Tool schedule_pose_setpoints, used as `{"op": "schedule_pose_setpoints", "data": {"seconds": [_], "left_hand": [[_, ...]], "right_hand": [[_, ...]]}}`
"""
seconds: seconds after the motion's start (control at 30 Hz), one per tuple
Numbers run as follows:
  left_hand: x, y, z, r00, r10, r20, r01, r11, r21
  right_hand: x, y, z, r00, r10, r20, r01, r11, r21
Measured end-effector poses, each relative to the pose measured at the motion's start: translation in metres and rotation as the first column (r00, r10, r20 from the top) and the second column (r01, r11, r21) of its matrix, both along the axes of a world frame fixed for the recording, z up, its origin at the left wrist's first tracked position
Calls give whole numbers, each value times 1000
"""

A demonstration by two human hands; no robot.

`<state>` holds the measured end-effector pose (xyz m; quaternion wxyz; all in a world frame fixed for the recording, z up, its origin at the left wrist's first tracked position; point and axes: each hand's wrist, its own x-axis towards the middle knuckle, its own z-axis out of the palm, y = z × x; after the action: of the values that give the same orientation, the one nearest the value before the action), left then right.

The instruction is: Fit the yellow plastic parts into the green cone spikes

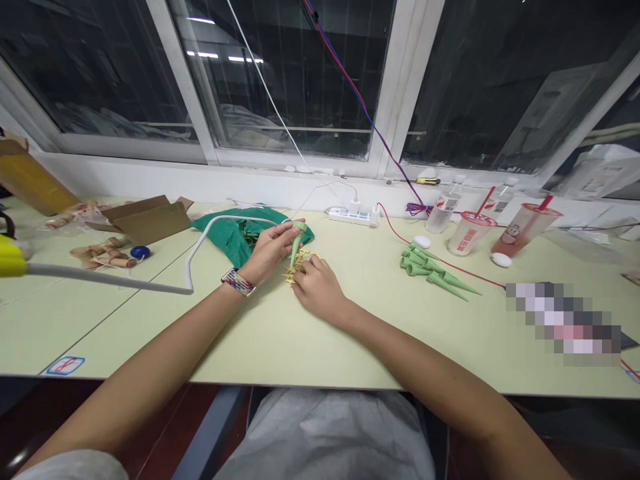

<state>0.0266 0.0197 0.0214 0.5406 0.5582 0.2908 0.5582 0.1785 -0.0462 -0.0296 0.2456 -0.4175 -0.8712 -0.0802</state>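
Observation:
My left hand (270, 250) is closed around a green cone-shaped plastic piece (297, 241), holding it tip down over the table. My right hand (317, 285) rests knuckles up on a small heap of yellow star-shaped pieces (296, 269), fingers curled onto them; what it pinches is hidden. A beaded band sits on my left wrist. Behind the hands lies a green plastic bag (235, 233). Several more green cones (433, 270) lie in a pile to the right.
A white power strip (353, 215) with red and white cables lies near the window. Two drink cups (520, 230) and a bottle stand at the right. A cardboard box (147, 219), paper rolls and a glue gun with white cord (195, 257) occupy the left.

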Motion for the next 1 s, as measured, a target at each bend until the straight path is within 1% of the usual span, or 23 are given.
{"op": "schedule_pose_setpoints", "data": {"seconds": [0.17,0.37,0.57,0.67,0.73,0.8,0.87,0.93,1.0], "left_hand": [[1,-1,0,1000,-2,-11,2,1000,-16],[-1,-2,0,998,-64,-8,64,998,-7],[-2,-2,1,997,-76,-25,75,997,-13],[-3,-2,2,997,-81,-13,81,997,-14],[-3,-4,4,997,-74,-3,74,997,-30],[-3,-5,6,997,-75,7,75,996,-54],[-1,-7,6,996,-90,7,90,993,-75],[1,-8,4,995,-103,-6,103,992,-79],[4,-9,-1,993,-114,-28,111,991,-78]], "right_hand": [[3,-4,-1,999,-29,-38,28,999,-31],[3,-4,-2,997,-53,-52,51,998,-30],[2,-1,-5,996,-26,-80,22,999,-48],[7,-1,-5,990,6,-139,-14,998,-55],[17,-3,-4,977,51,-207,-69,994,-81],[34,-7,-2,944,94,-316,-137,984,-116],[54,-10,1,887,119,-446,-188,976,-114],[72,-12,5,819,134,-558,-207,976,-70],[85,-11,10,745,146,-651,-193,981,-1]]}}
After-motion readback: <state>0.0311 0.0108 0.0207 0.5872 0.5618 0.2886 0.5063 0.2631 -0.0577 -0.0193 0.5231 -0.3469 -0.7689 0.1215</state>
